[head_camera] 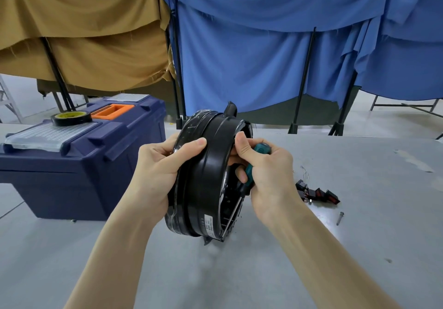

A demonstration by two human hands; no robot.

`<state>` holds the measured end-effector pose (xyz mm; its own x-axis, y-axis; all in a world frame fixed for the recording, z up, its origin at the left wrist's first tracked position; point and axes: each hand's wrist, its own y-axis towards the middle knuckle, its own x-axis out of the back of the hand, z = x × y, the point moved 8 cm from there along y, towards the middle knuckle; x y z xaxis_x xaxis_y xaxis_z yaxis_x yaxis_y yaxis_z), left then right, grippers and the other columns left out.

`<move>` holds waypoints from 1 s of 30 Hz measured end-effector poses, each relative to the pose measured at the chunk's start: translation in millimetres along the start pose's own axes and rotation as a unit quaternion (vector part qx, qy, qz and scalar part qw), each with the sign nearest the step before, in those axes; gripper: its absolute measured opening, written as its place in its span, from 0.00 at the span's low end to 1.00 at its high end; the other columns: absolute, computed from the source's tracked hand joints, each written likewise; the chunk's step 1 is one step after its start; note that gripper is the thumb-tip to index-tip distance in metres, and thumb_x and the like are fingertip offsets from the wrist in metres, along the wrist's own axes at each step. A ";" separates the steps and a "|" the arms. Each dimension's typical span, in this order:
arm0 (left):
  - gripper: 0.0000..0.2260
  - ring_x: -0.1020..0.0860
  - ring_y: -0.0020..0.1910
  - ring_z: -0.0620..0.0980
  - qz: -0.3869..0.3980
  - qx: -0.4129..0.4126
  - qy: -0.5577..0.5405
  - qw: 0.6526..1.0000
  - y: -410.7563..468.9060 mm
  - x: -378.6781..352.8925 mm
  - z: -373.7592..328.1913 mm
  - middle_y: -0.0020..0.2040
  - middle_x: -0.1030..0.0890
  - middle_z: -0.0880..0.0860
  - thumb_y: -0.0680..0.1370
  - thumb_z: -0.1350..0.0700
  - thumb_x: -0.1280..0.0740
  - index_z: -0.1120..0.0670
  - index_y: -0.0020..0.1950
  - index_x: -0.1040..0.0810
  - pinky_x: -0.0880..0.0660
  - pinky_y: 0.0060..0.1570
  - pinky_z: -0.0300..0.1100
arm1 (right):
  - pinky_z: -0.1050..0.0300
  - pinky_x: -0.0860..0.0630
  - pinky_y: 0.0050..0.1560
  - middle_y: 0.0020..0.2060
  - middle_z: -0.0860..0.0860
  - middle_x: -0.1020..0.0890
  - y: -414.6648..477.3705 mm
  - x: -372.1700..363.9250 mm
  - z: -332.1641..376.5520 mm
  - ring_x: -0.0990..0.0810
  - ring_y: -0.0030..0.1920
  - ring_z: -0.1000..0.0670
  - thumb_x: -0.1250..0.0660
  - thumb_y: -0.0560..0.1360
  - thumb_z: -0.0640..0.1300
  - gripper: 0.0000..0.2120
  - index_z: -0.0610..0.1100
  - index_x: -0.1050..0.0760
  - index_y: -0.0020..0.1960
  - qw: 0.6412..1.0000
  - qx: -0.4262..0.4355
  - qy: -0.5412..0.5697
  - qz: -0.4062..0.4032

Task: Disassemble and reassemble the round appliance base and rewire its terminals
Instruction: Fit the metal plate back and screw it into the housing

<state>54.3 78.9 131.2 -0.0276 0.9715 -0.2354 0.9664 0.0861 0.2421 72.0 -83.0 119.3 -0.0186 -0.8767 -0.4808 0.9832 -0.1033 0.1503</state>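
One round appliance base (206, 177), stood on edge on the table (359, 260), is gripped at 9 o'clock by the left hand (158, 172); at 3 o'clock a teal screwdriver (261, 151) is clasped by the right hand (268, 174). Internal screw work is judged underway; square tip seating is needed next.

This is a workshop bay in a larger hall. A grey table (359, 248) fills the lower frame. On it at left stands a navy toolbox (79, 165) with a tape roll (71, 117) on its lid. Right of centre lie a loose screw (340, 218) and small black-and-red parts (318, 192). At centre the left hand (163, 172) grips a black base (211, 177) and the right hand (268, 177) a green-handled screwdriver (262, 149). Behind, tan cloth (84, 33) at upper left and blue cloth (263, 52) at upper right hang over black poles (305, 69). Pale floor (28, 102) shows beneath the cloth.
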 end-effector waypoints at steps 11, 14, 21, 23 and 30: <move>0.06 0.15 0.41 0.53 0.003 -0.011 0.005 1.000 4.2 -2.0 1.5 0.48 0.15 0.59 0.74 0.60 0.29 0.59 0.48 0.14 0.20 0.37 0.39 | 0.62 0.38 0.21 0.27 0.45 0.19 3.9 4.9 3.6 0.23 0.23 0.51 0.27 0.70 0.37 0.06 0.36 0.23 0.38 1.000 0.022 -0.003 -0.008; 0.06 0.15 0.41 0.53 0.003 -0.017 0.012 1.000 5.5 -2.9 0.5 0.48 0.15 0.58 0.74 0.60 0.28 0.59 0.47 0.14 0.21 0.37 0.38 | 0.65 0.35 0.20 0.27 0.45 0.19 1.7 9.2 7.9 0.22 0.23 0.51 0.27 0.71 0.34 0.04 0.36 0.22 0.39 0.998 0.061 -0.007 -0.030; 0.06 0.16 0.40 0.52 0.003 -0.023 0.015 1.000 5.6 -2.4 1.8 0.48 0.15 0.59 0.74 0.60 0.28 0.61 0.47 0.15 0.21 0.36 0.37 | 0.63 0.33 0.22 0.31 0.43 0.17 -1.1 13.8 5.5 0.21 0.27 0.50 0.29 0.73 0.32 0.02 0.35 0.19 0.41 0.996 0.077 -0.028 -0.030; 0.06 0.16 0.42 0.52 0.008 -0.026 0.010 1.000 6.2 -2.9 1.7 0.49 0.16 0.60 0.74 0.61 0.29 0.62 0.48 0.15 0.21 0.37 0.38 | 0.63 0.35 0.22 0.32 0.43 0.17 0.9 12.8 3.7 0.21 0.27 0.49 0.30 0.73 0.31 0.01 0.34 0.20 0.43 0.998 0.059 -0.017 -0.020; 0.07 0.16 0.45 0.55 0.015 -0.036 0.016 0.999 6.9 -4.7 1.0 0.51 0.16 0.61 0.74 0.61 0.29 0.62 0.50 0.16 0.20 0.41 0.39 | 0.63 0.36 0.20 0.31 0.42 0.18 4.4 12.6 4.3 0.21 0.26 0.48 0.30 0.73 0.33 0.03 0.34 0.23 0.43 0.999 0.036 -0.019 -0.009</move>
<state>61.3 74.7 133.0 -0.0075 0.9803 -0.1972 0.9461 0.0708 0.3160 75.4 -96.6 117.6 -0.0452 -0.8917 -0.4503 0.9670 -0.1522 0.2042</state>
